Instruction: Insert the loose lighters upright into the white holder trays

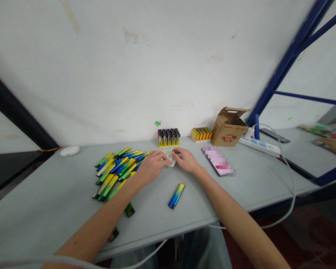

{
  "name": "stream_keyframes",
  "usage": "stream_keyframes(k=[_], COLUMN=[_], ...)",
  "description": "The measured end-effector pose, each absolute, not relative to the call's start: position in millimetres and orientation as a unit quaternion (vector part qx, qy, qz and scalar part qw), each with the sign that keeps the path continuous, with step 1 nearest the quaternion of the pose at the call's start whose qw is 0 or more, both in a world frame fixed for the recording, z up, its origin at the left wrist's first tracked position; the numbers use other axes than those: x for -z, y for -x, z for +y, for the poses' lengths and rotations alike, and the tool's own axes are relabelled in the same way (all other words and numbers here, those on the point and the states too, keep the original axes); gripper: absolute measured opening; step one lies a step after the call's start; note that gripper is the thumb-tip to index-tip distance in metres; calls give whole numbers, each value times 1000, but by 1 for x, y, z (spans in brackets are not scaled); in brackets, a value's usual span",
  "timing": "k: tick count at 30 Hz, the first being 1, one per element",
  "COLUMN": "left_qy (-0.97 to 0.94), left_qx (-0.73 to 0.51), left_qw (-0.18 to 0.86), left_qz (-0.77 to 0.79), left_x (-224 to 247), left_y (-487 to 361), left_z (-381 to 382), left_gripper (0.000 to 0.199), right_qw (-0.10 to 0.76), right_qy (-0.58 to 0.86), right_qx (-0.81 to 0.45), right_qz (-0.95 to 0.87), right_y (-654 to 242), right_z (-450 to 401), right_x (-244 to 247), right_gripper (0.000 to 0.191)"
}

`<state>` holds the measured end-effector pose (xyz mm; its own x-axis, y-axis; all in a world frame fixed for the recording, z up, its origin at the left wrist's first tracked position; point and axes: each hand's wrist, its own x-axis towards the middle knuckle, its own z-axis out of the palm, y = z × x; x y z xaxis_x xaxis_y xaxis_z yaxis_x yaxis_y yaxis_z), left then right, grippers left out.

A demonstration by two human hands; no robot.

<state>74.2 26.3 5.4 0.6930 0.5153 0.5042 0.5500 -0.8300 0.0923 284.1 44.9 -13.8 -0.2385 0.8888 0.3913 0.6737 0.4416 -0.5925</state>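
Observation:
My left hand (153, 165) and my right hand (186, 160) meet over the middle of the table. Between them, pinched by the fingers of both, is a small whitish see-through plastic piece (170, 158); its exact kind is unclear. A single yellow-to-blue lighter (176, 196) lies on the table in front of my hands. Left of my left hand spreads a loose pile of shiny lighters (112, 179), yellow, green and blue, partly hidden by my left forearm. Just behind my hands, a block of upright lighters (168, 138) with black tops stands against the wall.
Orange cylinders (202, 134) stand in a white tray beside an open cardboard box (229, 129). A phone (217, 161) lies to the right, near a white power strip (260, 145) and its cable. A white case (70, 151) sits far left. Another person's hand (333, 144) shows at far right.

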Motion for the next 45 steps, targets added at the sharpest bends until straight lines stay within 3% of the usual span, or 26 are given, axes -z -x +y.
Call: stream_keyframes(k=[5, 13, 22, 26, 31, 35, 39, 45], left_qy=[931, 896, 761, 803, 860, 856, 853, 842], left_qx=[249, 337, 485, 375, 244, 194, 152, 147], left_qw=[5, 4, -56, -73, -9, 33, 18, 8], left_qz=[-266, -291, -427, -457, -447, -478, -500, -518], left_x=[4, -2, -47, -48, -13, 8, 18, 24], left_y=[-82, -84, -51, -29, 0, 14, 16, 15], left_z=[33, 57, 75, 60, 41, 38, 41, 41], left_gripper=[25, 27, 32, 41, 50, 54, 55, 56], right_qw=[311, 312, 295, 290, 318, 352, 267, 181], right_qy=[514, 488, 480, 487, 493, 403, 261, 259], right_qx=[-157, -172, -198, -181, -121, -100, -88, -111], right_qz=[-784, -797, -802, -804, -801, -839, -924, -942], right_y=[-286, -298, -312, -313, -306, -282, -252, -235], right_z=[47, 53, 60, 59, 54, 35, 10, -4], right_x=[17, 16, 18, 19, 14, 2, -3, 6], right_gripper=[26, 27, 32, 32, 28, 25, 38, 43])
